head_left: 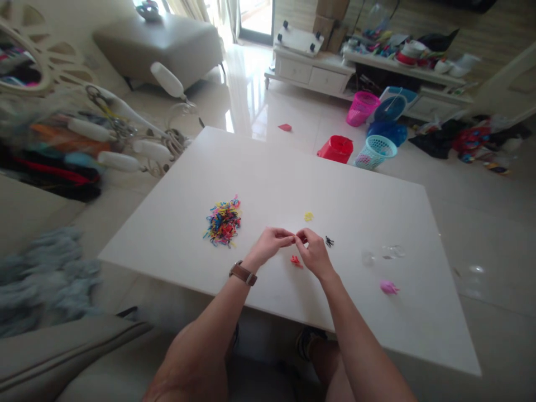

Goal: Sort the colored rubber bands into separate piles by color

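Note:
My left hand (274,243), with a brown-strapped watch (243,273) on its wrist, and my right hand (310,248) meet over the middle of the white table (276,173). Fingers are pinched together on both, tips almost touching; whatever lies between them is too small to make out. Just below the fingertips sits a small red cluster (296,261) of what look like little rubber bands. A yellow cluster (309,216) lies beyond my right hand, and a black cluster (329,241) to its right. Left of my hands is a mixed multicoloured heap (224,222) of similar small loops.
On the table's right side are a pink item (388,287) and clear plastic pieces (392,252). Past the far edge stand a red bin (336,149), a light blue basket (377,151) and a pink basket (362,108). A white lamp frame (167,81) is beside the left edge.

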The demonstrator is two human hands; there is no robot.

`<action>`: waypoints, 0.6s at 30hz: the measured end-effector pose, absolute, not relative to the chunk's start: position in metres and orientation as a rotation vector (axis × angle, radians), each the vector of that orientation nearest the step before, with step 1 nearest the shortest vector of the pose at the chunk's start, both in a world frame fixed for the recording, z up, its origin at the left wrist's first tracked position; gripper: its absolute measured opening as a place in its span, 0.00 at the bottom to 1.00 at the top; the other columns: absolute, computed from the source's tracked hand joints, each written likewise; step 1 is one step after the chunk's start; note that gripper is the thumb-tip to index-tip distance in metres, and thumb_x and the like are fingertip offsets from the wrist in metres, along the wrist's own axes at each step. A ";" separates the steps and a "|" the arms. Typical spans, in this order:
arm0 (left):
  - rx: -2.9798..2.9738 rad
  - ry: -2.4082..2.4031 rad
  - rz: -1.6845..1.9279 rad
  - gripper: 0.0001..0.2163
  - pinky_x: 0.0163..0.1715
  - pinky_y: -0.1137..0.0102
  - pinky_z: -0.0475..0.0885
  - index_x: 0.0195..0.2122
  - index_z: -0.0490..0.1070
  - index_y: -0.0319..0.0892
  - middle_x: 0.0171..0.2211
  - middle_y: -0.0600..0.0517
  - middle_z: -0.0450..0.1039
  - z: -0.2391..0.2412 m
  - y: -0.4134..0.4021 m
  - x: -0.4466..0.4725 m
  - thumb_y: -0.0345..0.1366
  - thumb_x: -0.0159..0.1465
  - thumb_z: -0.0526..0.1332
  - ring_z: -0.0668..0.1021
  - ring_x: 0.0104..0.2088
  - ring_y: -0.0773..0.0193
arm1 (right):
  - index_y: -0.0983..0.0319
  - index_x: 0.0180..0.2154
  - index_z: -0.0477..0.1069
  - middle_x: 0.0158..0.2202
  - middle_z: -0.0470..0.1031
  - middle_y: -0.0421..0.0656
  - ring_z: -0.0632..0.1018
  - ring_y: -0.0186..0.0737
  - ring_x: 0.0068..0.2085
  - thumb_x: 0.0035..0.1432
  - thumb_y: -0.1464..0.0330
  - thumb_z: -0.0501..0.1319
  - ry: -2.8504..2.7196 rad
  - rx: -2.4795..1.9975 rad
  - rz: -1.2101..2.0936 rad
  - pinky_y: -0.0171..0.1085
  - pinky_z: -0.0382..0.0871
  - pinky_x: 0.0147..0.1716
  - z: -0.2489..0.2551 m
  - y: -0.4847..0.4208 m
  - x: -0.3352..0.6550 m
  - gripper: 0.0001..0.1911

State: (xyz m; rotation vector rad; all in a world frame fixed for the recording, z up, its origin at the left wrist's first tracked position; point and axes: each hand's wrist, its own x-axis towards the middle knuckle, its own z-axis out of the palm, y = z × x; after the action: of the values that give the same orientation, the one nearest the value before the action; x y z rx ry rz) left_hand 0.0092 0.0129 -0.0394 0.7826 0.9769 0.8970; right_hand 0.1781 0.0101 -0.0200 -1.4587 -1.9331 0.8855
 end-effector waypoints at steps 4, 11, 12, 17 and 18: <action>0.893 1.104 0.922 0.10 0.46 0.61 0.76 0.34 0.84 0.36 0.34 0.43 0.83 -0.039 0.013 0.004 0.38 0.55 0.73 0.82 0.37 0.55 | 0.59 0.32 0.68 0.32 0.75 0.42 0.75 0.39 0.33 0.65 0.66 0.56 -1.913 -1.442 0.905 0.36 0.67 0.36 -0.020 0.009 0.175 0.08; 0.890 1.233 0.962 0.09 0.45 0.61 0.76 0.36 0.84 0.38 0.33 0.45 0.83 -0.042 -0.007 0.001 0.36 0.55 0.71 0.82 0.35 0.57 | 0.59 0.33 0.68 0.33 0.74 0.42 0.74 0.38 0.34 0.65 0.68 0.55 -1.955 -1.386 0.919 0.36 0.67 0.37 -0.016 0.006 0.183 0.07; 0.862 1.282 0.988 0.10 0.45 0.61 0.76 0.36 0.84 0.38 0.33 0.45 0.83 -0.043 -0.011 0.000 0.37 0.55 0.71 0.82 0.34 0.57 | 0.59 0.33 0.68 0.33 0.74 0.41 0.74 0.38 0.34 0.64 0.69 0.56 -1.947 -1.395 0.917 0.36 0.67 0.37 -0.014 0.006 0.185 0.06; 0.879 1.436 1.049 0.11 0.46 0.60 0.75 0.37 0.84 0.39 0.36 0.44 0.84 -0.039 -0.006 0.000 0.37 0.53 0.72 0.82 0.37 0.56 | 0.59 0.33 0.70 0.34 0.76 0.41 0.76 0.37 0.34 0.63 0.69 0.58 -1.944 -1.459 0.902 0.36 0.68 0.39 -0.004 0.006 0.194 0.06; 0.915 1.458 1.058 0.11 0.47 0.61 0.75 0.36 0.84 0.39 0.36 0.44 0.84 -0.038 0.002 0.004 0.36 0.53 0.72 0.82 0.38 0.55 | 0.59 0.33 0.71 0.34 0.77 0.41 0.77 0.37 0.34 0.63 0.69 0.58 -1.964 -1.472 0.920 0.36 0.68 0.39 -0.002 0.006 0.197 0.06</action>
State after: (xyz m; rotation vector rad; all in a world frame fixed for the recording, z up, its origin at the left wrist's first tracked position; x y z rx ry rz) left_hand 0.0037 0.0017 -0.0378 0.9148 1.4582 1.0581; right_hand 0.1968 0.0062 -0.0021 -1.4718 -1.9638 0.9203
